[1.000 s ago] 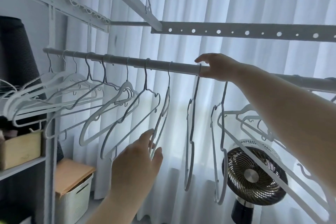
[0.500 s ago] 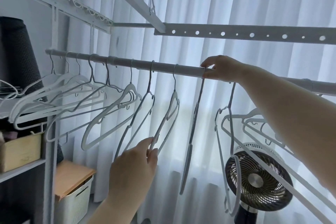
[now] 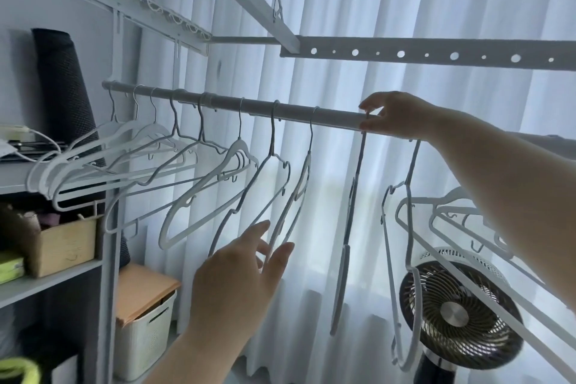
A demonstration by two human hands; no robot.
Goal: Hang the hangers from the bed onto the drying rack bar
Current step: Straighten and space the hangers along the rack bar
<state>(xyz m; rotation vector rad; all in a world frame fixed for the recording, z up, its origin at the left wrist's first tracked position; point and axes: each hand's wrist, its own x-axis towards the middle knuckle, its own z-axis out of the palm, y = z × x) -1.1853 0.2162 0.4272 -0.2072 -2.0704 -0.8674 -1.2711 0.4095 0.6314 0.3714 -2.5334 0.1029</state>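
The grey drying rack bar [image 3: 255,106] runs from upper left to right. Several white and grey hangers [image 3: 199,193] hang on it in a row. My right hand [image 3: 399,117] reaches up to the bar and pinches the hook of one thin grey hanger [image 3: 349,227], which hangs edge-on below it. Another hanger [image 3: 405,259] hangs under my right forearm, with more white hangers [image 3: 461,218] behind the arm. My left hand [image 3: 243,265] is lower, with its fingers spread against the bottom ends of two grey hangers [image 3: 280,221], gripping nothing.
A round fan [image 3: 452,312] stands low on the right, behind the hangers. At the left is a shelf unit [image 3: 106,259] with a cardboard box [image 3: 65,243]. A white basket with an orange lid [image 3: 143,321] sits on the floor. Perforated rails [image 3: 436,54] cross overhead, and white curtains hang behind.
My left hand has let go of the hanger's lower end and spread its fingers. My right hand stays at the bar on the hook.
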